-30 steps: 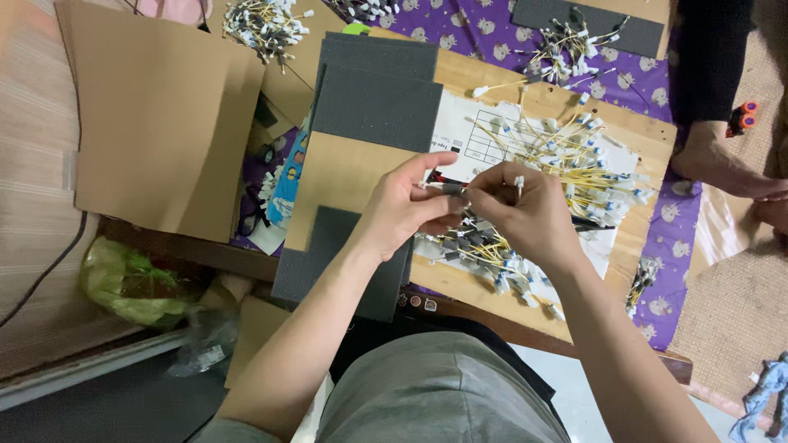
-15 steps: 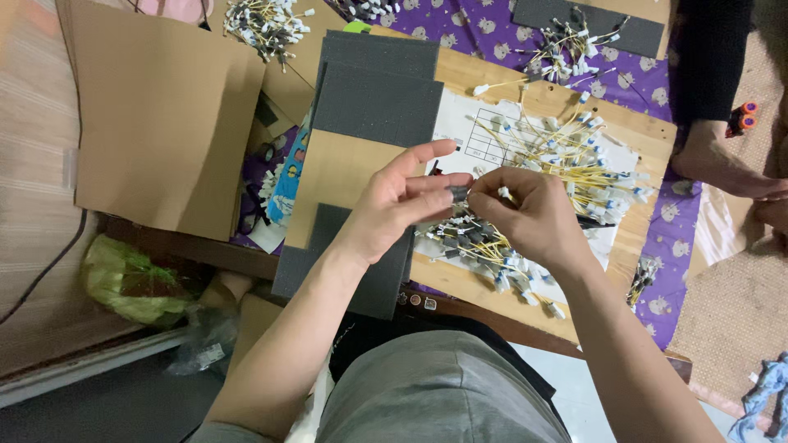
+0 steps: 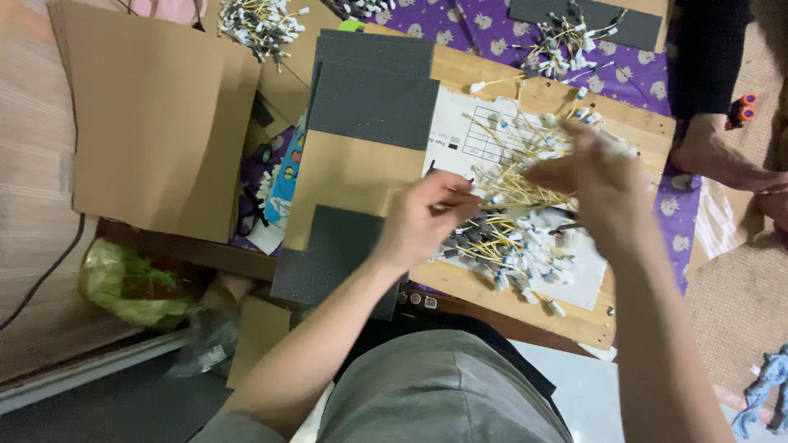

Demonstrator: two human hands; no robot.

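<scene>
left hand (image 3: 427, 217): pinched on small wire piece | right hand (image 3: 595, 184): blurred, grip cannot be told | yellow-wire pile (image 3: 513, 217) lies between them, nearer to right of centre

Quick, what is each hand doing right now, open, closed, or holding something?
Left hand: fingers pinched together; what they hold cannot be told.
Right hand: blurred above the pile of yellow wired parts; cannot tell.

cloth (image 3: 632, 78): purple, pale motifs | foam sheets (image 3: 373, 86): dark grey | wires (image 3: 513, 193): yellow, white-tipped | bag (image 3: 123, 283): green
</scene>
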